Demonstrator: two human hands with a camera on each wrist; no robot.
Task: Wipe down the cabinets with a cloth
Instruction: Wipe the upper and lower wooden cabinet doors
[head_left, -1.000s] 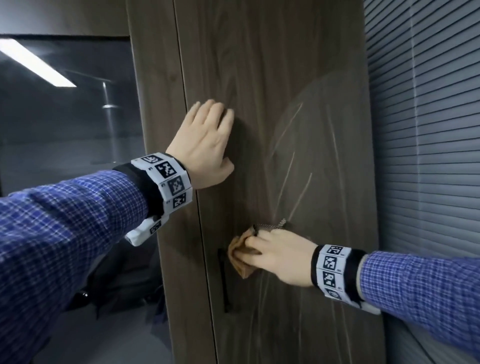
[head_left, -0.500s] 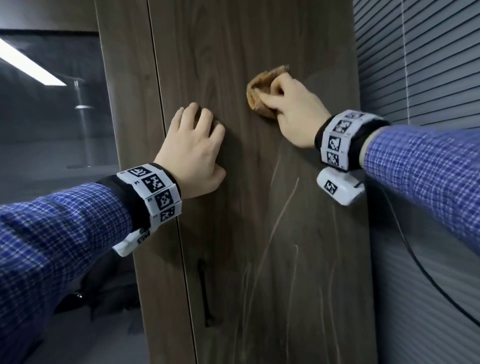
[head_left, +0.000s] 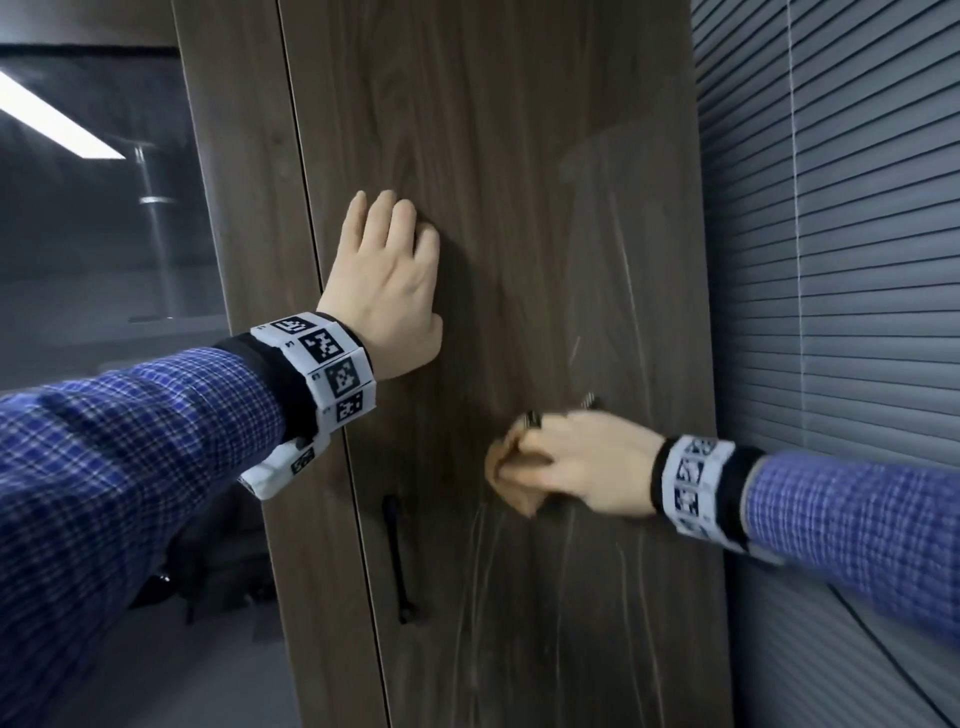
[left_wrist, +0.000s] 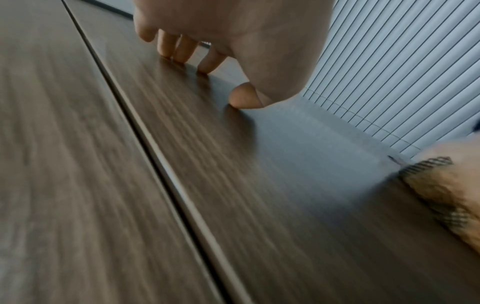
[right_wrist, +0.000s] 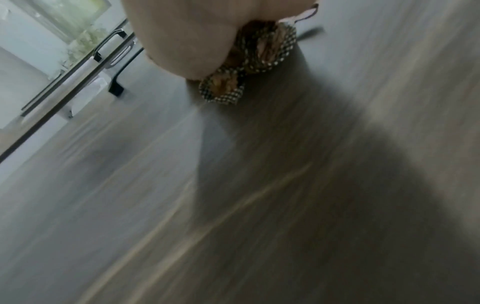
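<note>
A tall dark wood cabinet door (head_left: 519, 208) fills the head view, marked with thin wipe streaks. My left hand (head_left: 387, 270) lies flat on the door near its left edge, and in the left wrist view its fingertips (left_wrist: 182, 59) touch the wood. My right hand (head_left: 571, 462) grips a bunched tan cloth (head_left: 511, 480) with a checked border and presses it to the door at mid height, right of the black handle (head_left: 397, 561). The same cloth (right_wrist: 257, 61) bulges from under my palm in the right wrist view, and the cloth (left_wrist: 446, 197) also shows at the right edge of the left wrist view.
Grey window blinds (head_left: 831, 260) stand close along the cabinet's right side. A second wood panel (head_left: 244, 234) adjoins the door on the left, with a dark glass partition (head_left: 104, 208) beyond it. A thin cable (head_left: 893, 654) hangs below my right sleeve.
My right hand has swept the cloth from high on the door down to mid height near the handle. The left hand has stayed flat on the door.
</note>
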